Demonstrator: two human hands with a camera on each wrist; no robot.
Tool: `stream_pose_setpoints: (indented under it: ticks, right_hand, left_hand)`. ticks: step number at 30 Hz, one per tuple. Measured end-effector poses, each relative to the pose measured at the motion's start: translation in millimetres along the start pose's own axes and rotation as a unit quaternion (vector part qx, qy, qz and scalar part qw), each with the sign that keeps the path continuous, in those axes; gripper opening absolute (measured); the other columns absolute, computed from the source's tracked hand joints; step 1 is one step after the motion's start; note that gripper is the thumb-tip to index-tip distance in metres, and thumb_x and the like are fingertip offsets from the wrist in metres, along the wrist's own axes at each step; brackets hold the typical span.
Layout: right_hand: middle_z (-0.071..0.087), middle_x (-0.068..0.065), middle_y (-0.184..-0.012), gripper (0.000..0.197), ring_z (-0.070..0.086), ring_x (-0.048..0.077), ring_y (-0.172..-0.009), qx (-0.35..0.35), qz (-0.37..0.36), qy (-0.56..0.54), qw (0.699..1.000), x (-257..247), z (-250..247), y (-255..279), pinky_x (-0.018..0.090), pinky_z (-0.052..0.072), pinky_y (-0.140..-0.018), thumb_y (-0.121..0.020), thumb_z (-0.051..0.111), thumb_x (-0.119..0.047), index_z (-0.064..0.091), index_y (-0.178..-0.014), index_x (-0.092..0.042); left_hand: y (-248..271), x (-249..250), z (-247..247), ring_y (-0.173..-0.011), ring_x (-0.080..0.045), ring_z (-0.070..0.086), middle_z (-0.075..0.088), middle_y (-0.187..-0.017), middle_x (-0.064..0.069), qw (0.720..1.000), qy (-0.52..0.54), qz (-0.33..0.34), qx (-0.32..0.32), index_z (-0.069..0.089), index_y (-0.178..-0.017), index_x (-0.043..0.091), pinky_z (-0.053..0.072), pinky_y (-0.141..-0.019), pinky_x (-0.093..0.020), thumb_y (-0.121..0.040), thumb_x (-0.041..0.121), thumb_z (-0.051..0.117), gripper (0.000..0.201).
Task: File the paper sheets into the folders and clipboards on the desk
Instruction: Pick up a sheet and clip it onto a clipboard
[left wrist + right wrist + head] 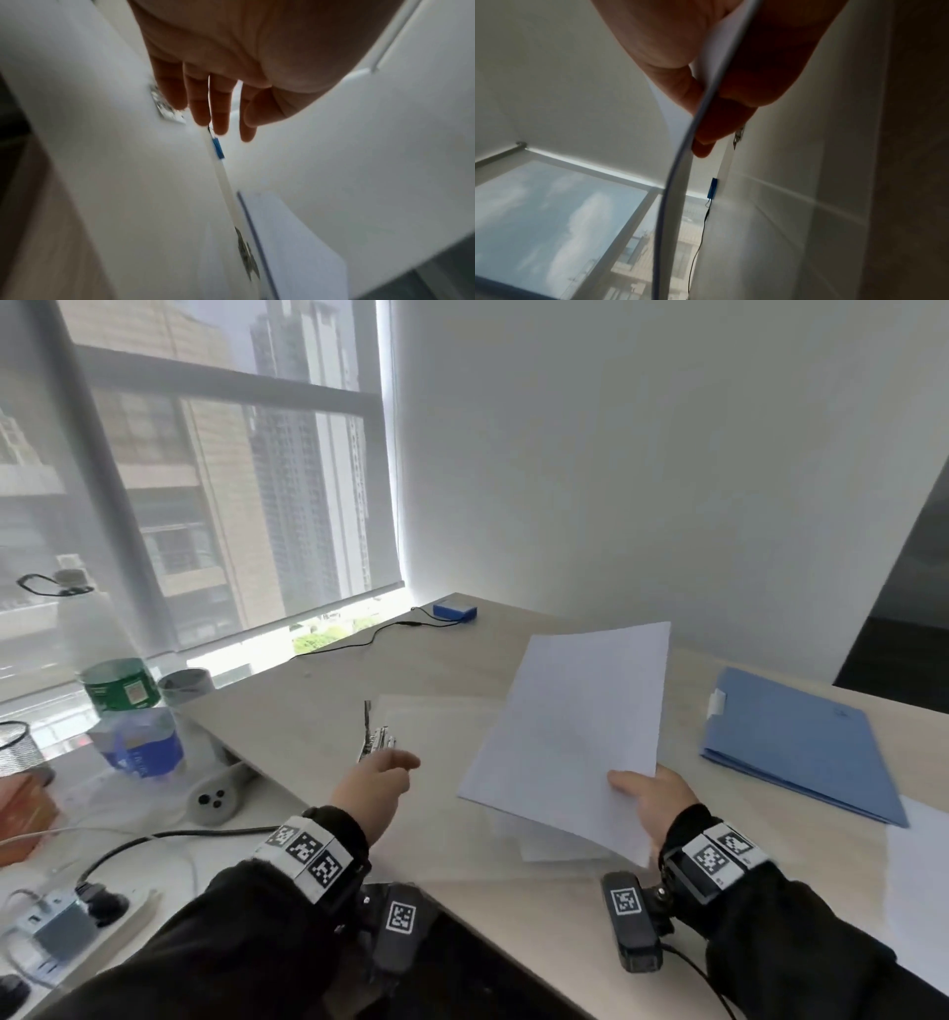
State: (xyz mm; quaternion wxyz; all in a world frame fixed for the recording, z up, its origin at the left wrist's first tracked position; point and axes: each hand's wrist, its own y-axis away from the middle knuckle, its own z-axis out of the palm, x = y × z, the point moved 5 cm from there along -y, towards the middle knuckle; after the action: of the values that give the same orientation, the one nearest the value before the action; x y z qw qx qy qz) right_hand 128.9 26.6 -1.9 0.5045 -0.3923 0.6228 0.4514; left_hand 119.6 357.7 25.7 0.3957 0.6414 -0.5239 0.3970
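My right hand (649, 796) pinches the near corner of a white paper sheet (575, 726) and holds it tilted above the desk; in the right wrist view the thumb and fingers (706, 130) clamp the sheet's edge (672, 182). Under it lies a clear clipboard (436, 726) with a metal clip (377, 742) at its left end and more white sheets (544, 850). My left hand (382, 775) hovers just short of the clip, fingers (203, 101) straight and holding nothing. A blue folder (801, 742) lies shut at the right.
A small blue box (454, 610) with a black cable sits at the desk's far corner. Left of the desk are bottles (120, 690), a mesh pen cup (18, 752) and a power strip (67, 927). Another white sheet (919, 880) lies at the right edge.
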Motion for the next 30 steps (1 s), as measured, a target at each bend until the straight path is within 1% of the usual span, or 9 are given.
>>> stream_pose_setpoints:
  ticks: [3,8,10,12,14,20,26,28,30]
  right_hand:
    - [0.072,0.020,-0.098,0.006,0.067,0.040,-0.097,-0.075,0.040,0.043,0.995,5,32,1,0.054,0.050,-0.096,-0.087,0.064,-0.004,0.068,-0.091,-0.004]
    - [0.070,0.027,-0.110,0.012,0.066,0.045,-0.103,-0.160,0.083,0.070,0.981,10,75,5,0.057,0.048,-0.098,-0.085,0.064,0.001,0.069,-0.095,0.002]
    - [0.070,0.027,-0.109,0.009,0.066,0.044,-0.103,-0.170,0.085,0.077,0.979,8,83,5,0.056,0.048,-0.098,-0.085,0.064,0.001,0.070,-0.092,0.001]
    - [0.070,0.027,-0.108,0.008,0.066,0.045,-0.102,-0.174,0.084,0.080,0.978,5,88,4,0.056,0.048,-0.098,-0.085,0.064,0.001,0.070,-0.091,0.001]
    - [0.070,0.028,-0.107,0.008,0.066,0.045,-0.102,-0.170,0.083,0.088,0.978,3,88,2,0.057,0.048,-0.097,-0.085,0.065,0.002,0.070,-0.090,0.002]
    - [0.069,0.029,-0.110,0.015,0.066,0.045,-0.102,-0.168,0.084,0.126,0.974,0,73,-3,0.055,0.049,-0.097,-0.085,0.064,0.003,0.069,-0.099,0.007]
    - [0.071,0.028,-0.107,0.046,0.067,0.046,-0.100,-0.193,0.096,0.162,0.963,1,65,-2,0.058,0.050,-0.095,-0.069,0.079,-0.010,0.067,-0.108,0.011]
    - [0.071,0.028,-0.107,0.067,0.067,0.047,-0.099,-0.213,0.100,0.165,0.958,5,64,-7,0.059,0.050,-0.094,-0.049,0.085,-0.019,0.067,-0.108,0.008]
    - [0.071,0.028,-0.106,0.062,0.067,0.048,-0.099,-0.213,0.100,0.161,0.959,3,64,-6,0.060,0.050,-0.094,-0.053,0.082,-0.015,0.067,-0.108,0.008]
  left_hand:
    - [-17,-23,-23,-0.088,-0.019,0.053,0.062,-0.104,-0.005,0.997,0.041,-0.057,0.043,0.060,-0.116,0.013,0.044,-0.077,-0.034,-0.086,-0.001,0.045,0.036]
    - [-29,-45,-27,-0.062,-0.014,0.043,0.056,-0.085,-0.003,0.989,0.096,-0.103,0.051,0.056,-0.122,0.005,0.031,-0.052,-0.024,-0.084,-0.008,0.042,0.043]
    - [-31,-47,-24,-0.073,-0.020,0.051,0.059,-0.096,-0.007,0.991,0.083,-0.099,0.043,0.055,-0.124,0.005,0.041,-0.060,-0.027,-0.084,-0.007,0.044,0.044]
    - [-32,-49,-22,-0.094,-0.028,0.058,0.061,-0.105,-0.009,0.992,0.077,-0.100,0.029,0.053,-0.128,0.004,0.051,-0.085,-0.040,-0.084,-0.006,0.046,0.046]
    - [-31,-51,-21,-0.101,-0.030,0.059,0.064,-0.107,-0.009,0.990,0.084,-0.108,0.012,0.051,-0.128,0.005,0.048,-0.100,-0.047,-0.085,-0.005,0.044,0.044]
    - [-29,-51,-15,-0.080,-0.027,0.061,0.067,-0.094,-0.010,0.986,0.107,-0.125,-0.038,0.050,-0.123,0.008,0.051,-0.073,-0.034,-0.089,-0.005,0.039,0.037]
    - [-28,-48,-12,-0.106,-0.034,0.064,0.068,-0.112,-0.014,0.991,0.026,-0.119,-0.047,0.057,-0.125,0.011,0.052,-0.096,-0.043,-0.086,0.006,0.053,0.040]
    - [-27,-46,-13,-0.108,-0.033,0.064,0.068,-0.117,-0.015,0.993,0.004,-0.111,-0.048,0.060,-0.123,0.011,0.051,-0.097,-0.042,-0.085,0.006,0.055,0.039]
    - [-28,-45,-13,-0.101,-0.032,0.065,0.069,-0.115,-0.016,0.993,0.006,-0.108,-0.049,0.063,-0.115,0.012,0.052,-0.095,-0.041,-0.085,0.005,0.055,0.032]
